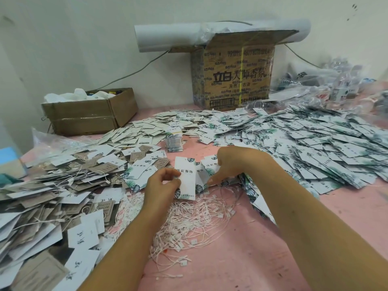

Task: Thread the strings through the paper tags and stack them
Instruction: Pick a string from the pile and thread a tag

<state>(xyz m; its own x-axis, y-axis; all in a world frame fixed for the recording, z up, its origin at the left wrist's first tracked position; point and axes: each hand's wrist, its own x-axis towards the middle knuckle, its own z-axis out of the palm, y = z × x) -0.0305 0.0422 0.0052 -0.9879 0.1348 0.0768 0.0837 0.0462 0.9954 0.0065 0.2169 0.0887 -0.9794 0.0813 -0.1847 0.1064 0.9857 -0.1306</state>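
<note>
My left hand pinches a white paper tag with green leaf print, held upright above the table. My right hand reaches down beside it, fingers on the leaf-print tags lying there. A tangle of white strings with small plastic locks lies on the pink table just below both hands. A big heap of leaf-print tags spreads to the right. Brown and white tags, some with strings through them, lie piled on the left. A banded stack of tags stands further back.
A tall printed cardboard box stands at the back against the wall, with a white roll on top. A low open cardboard box sits at the back left. Plastic bags and clutter fill the back right. Bare pink table shows near me.
</note>
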